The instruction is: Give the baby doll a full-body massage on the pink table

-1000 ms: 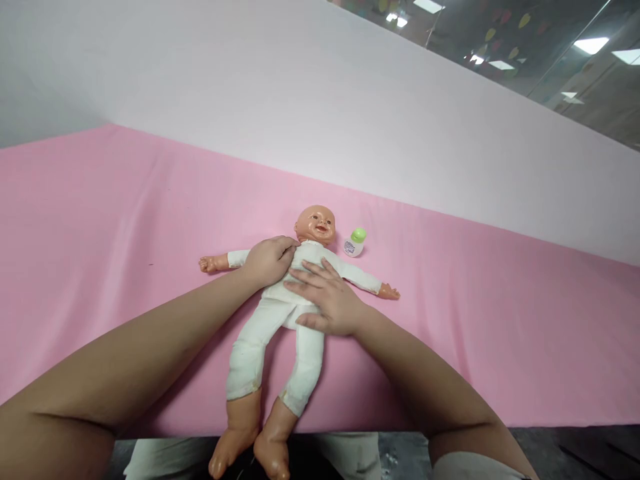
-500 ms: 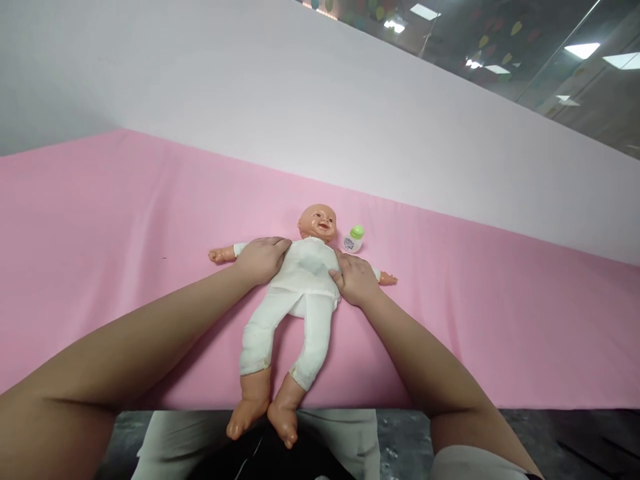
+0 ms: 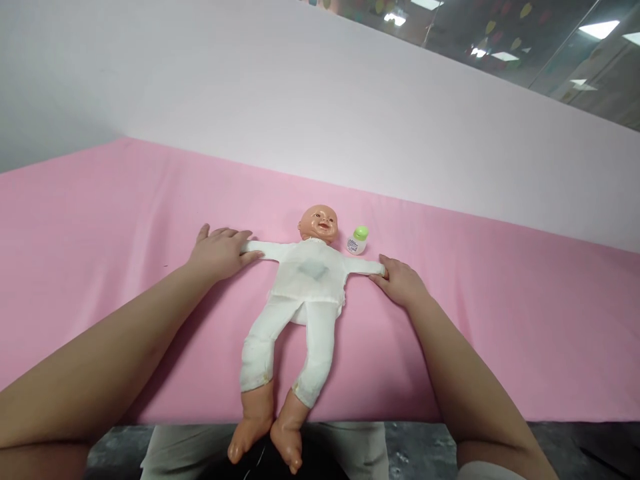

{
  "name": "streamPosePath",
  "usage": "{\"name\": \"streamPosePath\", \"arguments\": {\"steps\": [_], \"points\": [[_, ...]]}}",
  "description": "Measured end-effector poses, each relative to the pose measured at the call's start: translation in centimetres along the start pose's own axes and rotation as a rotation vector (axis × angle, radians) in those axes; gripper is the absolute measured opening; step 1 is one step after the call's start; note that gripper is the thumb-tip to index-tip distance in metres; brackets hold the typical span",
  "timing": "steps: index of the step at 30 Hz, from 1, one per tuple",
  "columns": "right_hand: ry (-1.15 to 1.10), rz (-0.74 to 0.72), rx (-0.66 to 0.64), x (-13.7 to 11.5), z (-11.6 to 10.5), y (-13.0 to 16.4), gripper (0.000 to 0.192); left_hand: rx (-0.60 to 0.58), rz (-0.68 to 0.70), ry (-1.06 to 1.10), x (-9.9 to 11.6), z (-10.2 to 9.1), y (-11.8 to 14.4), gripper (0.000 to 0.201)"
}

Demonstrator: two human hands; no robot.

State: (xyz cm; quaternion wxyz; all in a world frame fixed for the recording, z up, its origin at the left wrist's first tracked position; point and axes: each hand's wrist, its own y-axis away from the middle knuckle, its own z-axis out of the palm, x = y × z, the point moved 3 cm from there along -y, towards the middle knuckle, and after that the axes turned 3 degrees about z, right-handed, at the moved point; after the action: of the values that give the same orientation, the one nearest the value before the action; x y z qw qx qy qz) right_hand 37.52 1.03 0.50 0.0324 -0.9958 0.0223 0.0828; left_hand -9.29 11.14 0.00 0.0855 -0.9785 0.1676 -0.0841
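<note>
Head view shows the doll (image 3: pixel 305 287) lying face up near the worktop (image 3: pixel 100 220)'s front edge, feet hanging over it, with broad bare pink cloth to either side. Left hand (image 3: pixel 217 252) rests flat and open over the doll's one wrist; right hand (image 3: pixel 400 281) lies loosely curled at the other sleeve end. A small green-capped bottle (image 3: pixel 357 241) stands just beside the head. A pale wall rises behind.

Looks to me like an office or training room set up for baby-care practice: pink cloth (image 3: pixel 475 320) over a table, plain white backdrop (image 3: pixel 300 100) behind it, glass partition (image 3: pixel 525 47) far right reflecting ceiling light panels.
</note>
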Motion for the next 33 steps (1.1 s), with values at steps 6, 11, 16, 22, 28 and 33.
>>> {"name": "streamPosePath", "arguments": {"steps": [6,11,16,22,28,33], "points": [[-0.193,-0.048,-0.042,2.2,-1.1,-0.7,0.033,-0.037,-0.198,0.142,-4.9,0.2,-1.3,0.077],[-0.267,0.047,0.028,2.4,-1.4,-0.6,0.041,-0.04,-0.248,0.272,-4.9,-0.2,-1.2,0.066],[-0.791,0.109,-0.046,3.1,-0.9,-0.6,0.047,0.095,-0.376,0.566,-3.7,-1.3,-0.6,0.069],[-1.569,0.305,-0.019,3.8,0.1,-1.3,0.05,0.107,-0.446,1.092,-3.2,-0.3,-0.6,0.062],[-1.666,0.457,-0.065,3.1,0.7,-1.6,0.035,0.058,-0.512,1.329,-3.0,0.1,-0.8,0.042],[-1.632,0.505,0.036,3.6,1.2,-1.7,0.035,0.171,-0.544,1.309,-3.0,-0.1,-0.8,0.026]]}}
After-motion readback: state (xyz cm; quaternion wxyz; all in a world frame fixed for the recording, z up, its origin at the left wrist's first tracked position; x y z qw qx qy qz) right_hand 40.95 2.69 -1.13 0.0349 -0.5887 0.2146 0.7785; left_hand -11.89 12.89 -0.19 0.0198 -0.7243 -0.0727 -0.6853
